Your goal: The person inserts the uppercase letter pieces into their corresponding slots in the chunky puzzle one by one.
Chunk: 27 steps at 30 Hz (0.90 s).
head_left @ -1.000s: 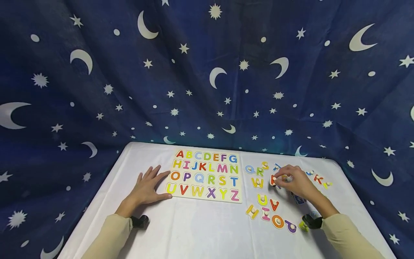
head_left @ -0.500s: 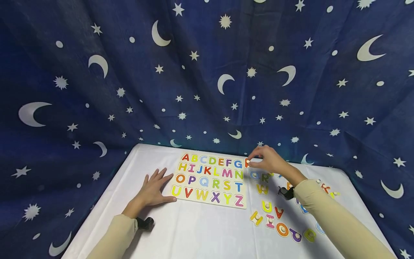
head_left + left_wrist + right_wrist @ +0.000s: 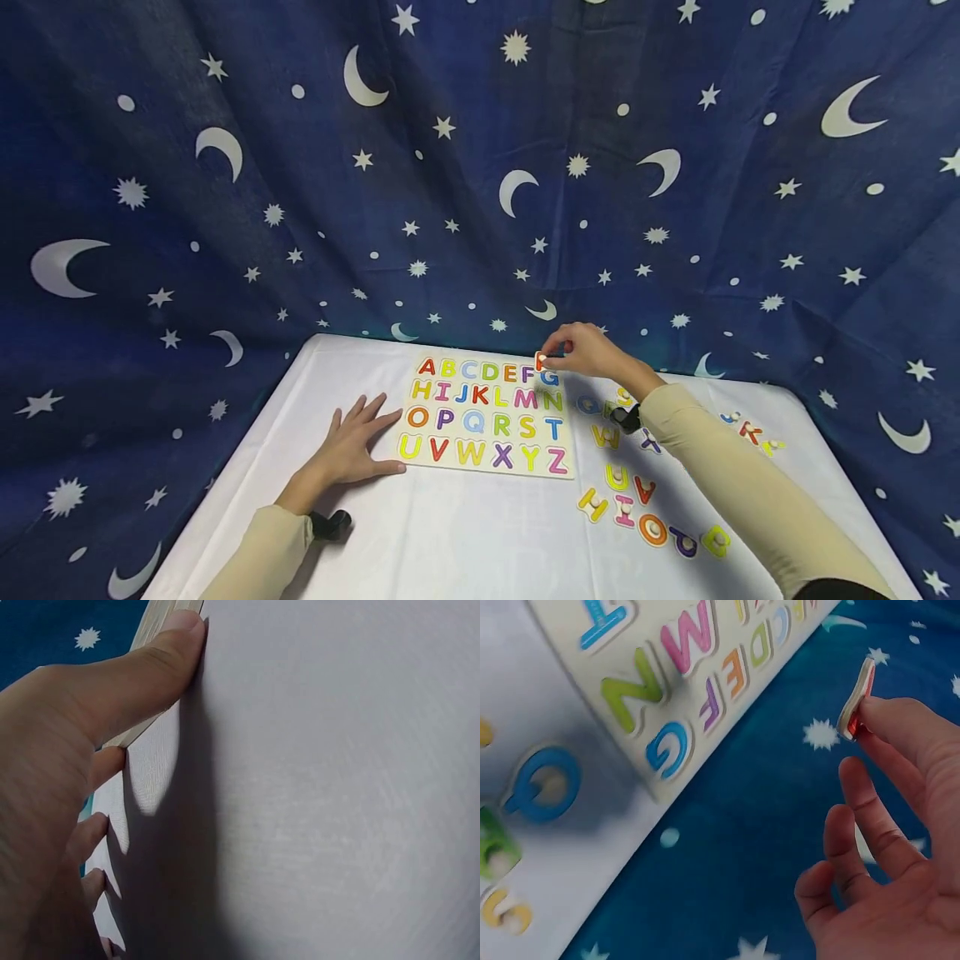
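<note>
A cream alphabet board (image 3: 487, 469) with rows of coloured letters lies on the white table. My left hand (image 3: 341, 450) is spread flat at its left side; in the left wrist view, the thumb (image 3: 157, 671) rests against the board's edge. My right hand (image 3: 588, 350) pinches a small red letter piece (image 3: 539, 361) between thumb and index finger, above the G at the board's far right corner. The right wrist view shows this piece edge-on (image 3: 857, 697), raised clear of the board, the other fingers loosely curled. Which letter it is cannot be read.
Right of the board lie several loose knobbed letters, among them an orange O (image 3: 652, 530), a yellow H (image 3: 592, 505), a purple P (image 3: 683, 542) and a red K (image 3: 750, 433). The right forearm hides some. A dark blue star-and-moon curtain (image 3: 450, 183) hangs behind the table.
My right hand has carried the red letter piece leftward from among the loose letters to above the board's far right corner. The left hand has stayed at the board's left side.
</note>
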Tool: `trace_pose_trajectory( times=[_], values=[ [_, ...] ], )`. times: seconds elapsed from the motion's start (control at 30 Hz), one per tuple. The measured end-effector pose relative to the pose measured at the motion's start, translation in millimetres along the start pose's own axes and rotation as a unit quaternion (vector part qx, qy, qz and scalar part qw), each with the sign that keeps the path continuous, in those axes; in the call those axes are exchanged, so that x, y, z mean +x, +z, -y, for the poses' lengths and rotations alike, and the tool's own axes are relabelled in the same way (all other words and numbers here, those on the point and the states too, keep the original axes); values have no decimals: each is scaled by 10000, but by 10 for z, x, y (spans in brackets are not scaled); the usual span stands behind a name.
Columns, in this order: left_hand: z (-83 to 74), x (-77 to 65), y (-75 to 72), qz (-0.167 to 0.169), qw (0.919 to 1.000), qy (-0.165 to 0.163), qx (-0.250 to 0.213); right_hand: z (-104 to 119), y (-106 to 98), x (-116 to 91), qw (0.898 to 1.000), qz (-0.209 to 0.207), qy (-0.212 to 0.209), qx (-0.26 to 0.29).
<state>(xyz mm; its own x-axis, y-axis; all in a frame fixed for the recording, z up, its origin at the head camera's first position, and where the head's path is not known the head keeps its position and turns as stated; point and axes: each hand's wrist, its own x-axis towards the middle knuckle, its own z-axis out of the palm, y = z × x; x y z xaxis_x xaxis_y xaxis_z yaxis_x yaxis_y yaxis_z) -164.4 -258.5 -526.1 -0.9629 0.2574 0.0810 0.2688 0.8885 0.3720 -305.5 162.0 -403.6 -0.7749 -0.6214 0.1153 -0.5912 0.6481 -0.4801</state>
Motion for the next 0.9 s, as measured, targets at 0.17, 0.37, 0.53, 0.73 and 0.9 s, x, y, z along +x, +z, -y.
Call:
trace_pose_trajectory(
  times=[0.17,0.37,0.53,0.73,0.9],
  values=[
    [14,36,-25,-2,9999,37,-94,52,223,299,9997,170,66,157],
    [28,31,-78,64,9999,19,-120,195,673,661,9984,211,233,474],
    [2,21,-91,244,9996,10,-160,304,1104,908,9970,-140,213,730],
    [0,43,-109,306,9994,-46,-165,489,1512,1193,9902,-783,625,976],
    [4,30,-106,377,9992,-56,-132,667,1752,1335,9857,-856,1251,730]
  ],
)
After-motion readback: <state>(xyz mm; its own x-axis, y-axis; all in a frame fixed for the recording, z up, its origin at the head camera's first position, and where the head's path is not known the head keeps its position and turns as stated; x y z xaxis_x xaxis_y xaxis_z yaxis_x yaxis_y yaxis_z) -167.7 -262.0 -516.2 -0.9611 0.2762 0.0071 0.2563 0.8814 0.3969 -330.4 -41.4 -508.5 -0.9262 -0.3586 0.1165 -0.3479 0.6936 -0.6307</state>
